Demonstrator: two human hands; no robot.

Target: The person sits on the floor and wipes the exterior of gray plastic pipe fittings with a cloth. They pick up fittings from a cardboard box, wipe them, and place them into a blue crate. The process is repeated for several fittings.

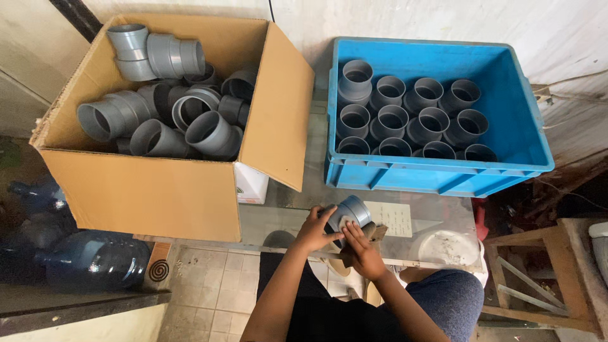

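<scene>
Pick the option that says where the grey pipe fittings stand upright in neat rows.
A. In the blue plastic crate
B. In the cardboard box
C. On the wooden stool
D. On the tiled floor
A: the blue plastic crate holds upright grey pipe fittings in rows, while those in the cardboard box lie jumbled.

Matt grey plastic fitting [352,211]; cardboard box [145,190]; glossy blue plastic crate [437,177].

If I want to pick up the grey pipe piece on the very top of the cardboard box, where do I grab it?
Grab the top grey elbow from above, around its round collar. It lies highest on the pile in the cardboard box, so nothing covers it, and the curved body fits a hand.
</scene>
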